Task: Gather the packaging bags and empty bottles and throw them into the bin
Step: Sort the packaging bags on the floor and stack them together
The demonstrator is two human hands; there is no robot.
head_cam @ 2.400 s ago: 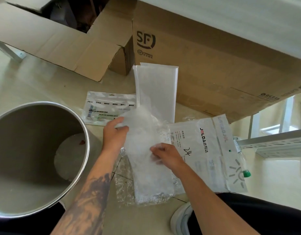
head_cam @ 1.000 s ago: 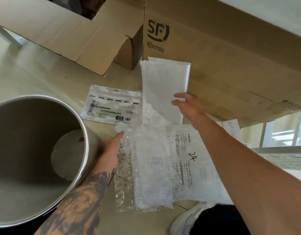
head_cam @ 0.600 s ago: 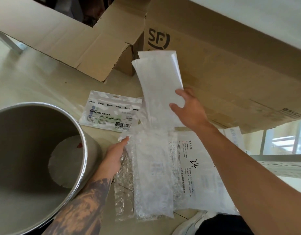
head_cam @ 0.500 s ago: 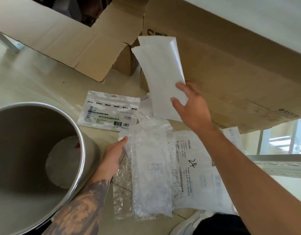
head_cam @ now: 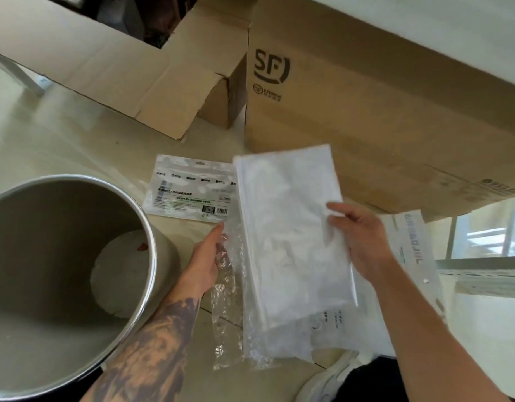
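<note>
the right hand point(head_cam: 359, 239) pinches the right edge of a long frosted white bag point(head_cam: 288, 236), thumb on top and fingers curled under it, holding the bag flat over the pile of packaging just right of the steel bin point(head_cam: 76, 285). the left hand point(head_cam: 205, 256) lies beside the bin's rim, fingers stretched out straight and touching the left edge of a clear crinkled plastic bag point(head_cam: 227, 314) that sits under the white one. a printed zip pouch point(head_cam: 189, 190) with a barcode lies flat on the floor just beyond the bin, its right end tucked under the white bag. a white mailer bag point(head_cam: 410, 245) with lettering lies further right of the bin, partly beneath the right forearm. the bin stands open, a pale disc with a red speck at its bottom. behind the bin, two cardboard boxes: an open box point(head_cam: 119, 71) with its flap down, and a closed sf box point(head_cam: 366, 111) beside it. a white shoe point(head_cam: 326, 381) shows at the lower edge, right of the bin.
</note>
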